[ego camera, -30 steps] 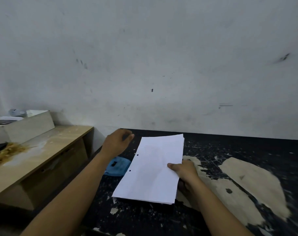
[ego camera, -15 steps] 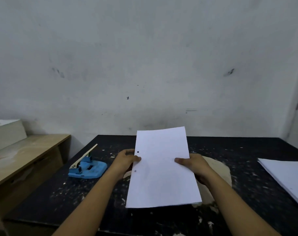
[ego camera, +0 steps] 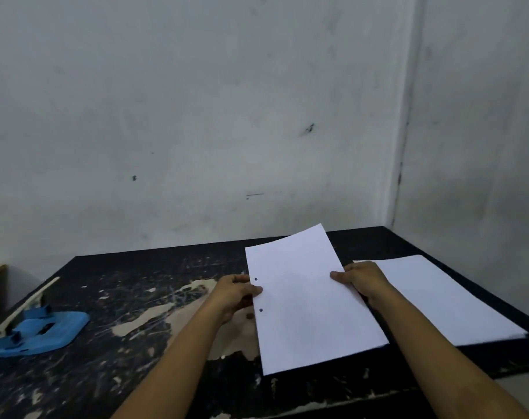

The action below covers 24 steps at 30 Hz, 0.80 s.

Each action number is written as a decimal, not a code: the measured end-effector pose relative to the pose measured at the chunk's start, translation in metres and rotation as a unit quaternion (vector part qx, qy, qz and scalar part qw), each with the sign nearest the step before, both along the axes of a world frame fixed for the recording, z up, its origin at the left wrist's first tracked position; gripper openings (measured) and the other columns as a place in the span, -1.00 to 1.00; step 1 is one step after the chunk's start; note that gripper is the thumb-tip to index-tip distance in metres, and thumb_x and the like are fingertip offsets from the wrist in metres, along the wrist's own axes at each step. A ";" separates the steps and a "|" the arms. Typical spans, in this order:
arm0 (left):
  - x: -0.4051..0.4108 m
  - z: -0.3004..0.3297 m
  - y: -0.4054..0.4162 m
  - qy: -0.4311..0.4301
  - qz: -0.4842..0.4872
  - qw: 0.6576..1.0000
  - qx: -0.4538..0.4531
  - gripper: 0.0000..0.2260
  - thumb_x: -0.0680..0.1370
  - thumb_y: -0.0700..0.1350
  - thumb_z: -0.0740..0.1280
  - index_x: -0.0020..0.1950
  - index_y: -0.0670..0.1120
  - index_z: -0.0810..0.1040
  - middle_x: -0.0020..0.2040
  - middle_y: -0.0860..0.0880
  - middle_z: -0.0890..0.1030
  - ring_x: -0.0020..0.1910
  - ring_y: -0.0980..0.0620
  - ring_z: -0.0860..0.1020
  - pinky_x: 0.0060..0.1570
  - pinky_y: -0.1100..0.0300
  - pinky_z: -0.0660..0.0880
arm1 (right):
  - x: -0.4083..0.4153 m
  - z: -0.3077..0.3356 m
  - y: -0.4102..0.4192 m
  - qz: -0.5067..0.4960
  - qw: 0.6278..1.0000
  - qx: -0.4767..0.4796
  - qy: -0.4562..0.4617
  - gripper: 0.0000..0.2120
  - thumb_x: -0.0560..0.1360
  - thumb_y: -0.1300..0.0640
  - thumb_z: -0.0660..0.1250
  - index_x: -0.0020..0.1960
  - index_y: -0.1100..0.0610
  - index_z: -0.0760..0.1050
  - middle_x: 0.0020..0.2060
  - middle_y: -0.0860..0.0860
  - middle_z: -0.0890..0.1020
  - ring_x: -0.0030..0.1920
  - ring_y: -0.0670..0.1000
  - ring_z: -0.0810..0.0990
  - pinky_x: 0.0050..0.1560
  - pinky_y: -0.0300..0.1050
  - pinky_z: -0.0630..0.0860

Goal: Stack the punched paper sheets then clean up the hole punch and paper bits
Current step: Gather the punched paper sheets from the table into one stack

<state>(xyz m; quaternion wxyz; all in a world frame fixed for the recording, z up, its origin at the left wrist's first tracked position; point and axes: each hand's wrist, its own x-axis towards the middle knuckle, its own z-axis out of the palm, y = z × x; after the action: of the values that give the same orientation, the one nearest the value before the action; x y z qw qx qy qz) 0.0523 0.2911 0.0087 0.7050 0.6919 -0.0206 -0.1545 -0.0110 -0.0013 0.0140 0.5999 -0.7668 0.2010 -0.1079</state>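
**A:** which step is this? Both hands pinch the white punched paper sheets (ego camera: pixel 311 300), held up above the scuffed black bench (ego camera: pixel 136 297): left hand (ego camera: pixel 237 293) at the holed edge, right hand (ego camera: pixel 363 281) opposite.

**B:** stacking, I'd say. Next they need laying squarely on the white paper pile (ego camera: pixel 444 297) just right. Blue plastic hole punch (ego camera: pixel 39 331) sits untouched, far left.

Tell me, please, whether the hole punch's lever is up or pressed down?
Up. The hole punch sits untouched at the table's left, its pale lever slanting upward, away from the blue base.
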 end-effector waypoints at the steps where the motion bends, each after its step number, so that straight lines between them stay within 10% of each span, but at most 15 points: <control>1: 0.000 -0.001 -0.018 0.005 -0.014 1.000 0.006 -0.68 0.43 -0.37 0.46 0.16 -0.25 0.54 0.02 -0.19 0.69 -0.05 -0.16 0.69 0.01 -0.05 0.59 | -0.005 -0.002 -0.018 -0.018 1.000 -0.006 -0.002 -0.70 0.28 0.11 0.58 -0.25 0.29 0.54 -0.26 0.22 0.66 -0.26 0.10 0.61 -0.10 -0.07 0.53; 8: -0.004 -0.001 -0.134 0.029 -0.067 0.997 0.020 -0.75 0.44 -0.37 0.46 0.09 -0.21 0.58 -0.03 -0.15 0.71 -0.12 -0.08 0.69 -0.25 0.17 0.59 | -0.039 0.000 -0.115 -0.110 0.989 -0.098 0.025 -0.79 0.34 0.10 0.47 -0.36 0.13 0.47 -0.39 0.10 0.51 -0.33 0.06 0.48 -0.22 -0.13 0.35; 14: -0.001 -0.004 -0.223 0.053 -0.105 0.993 -0.002 -0.68 0.41 -0.47 0.43 0.14 -0.34 0.53 -0.04 -0.23 0.70 -0.11 -0.12 0.70 -0.26 0.15 0.63 | -0.054 0.008 -0.181 -0.185 0.967 -0.168 0.046 -0.76 0.42 0.16 0.49 0.06 0.19 0.62 -0.01 0.07 0.64 0.06 0.12 0.59 0.01 -0.15 0.43; 24: 0.004 -0.026 -0.294 -0.004 -0.080 0.991 0.107 -0.67 0.36 -0.44 0.50 -0.04 -0.19 0.46 0.08 -0.23 0.59 -0.08 -0.15 0.65 -0.18 0.03 0.66 | -0.051 -0.014 -0.233 -0.217 0.948 -0.210 0.097 -0.75 0.40 0.21 0.51 0.04 0.25 0.59 0.03 0.16 0.64 -0.08 0.06 0.50 -0.06 -0.18 0.41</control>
<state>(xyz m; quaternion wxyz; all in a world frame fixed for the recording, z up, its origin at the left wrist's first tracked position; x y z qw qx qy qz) 0.0559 -0.0028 -0.0173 0.6124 0.7599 -0.0623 -0.2090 -0.0617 -0.2345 -0.0004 0.3653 -0.8201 0.3922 -0.2003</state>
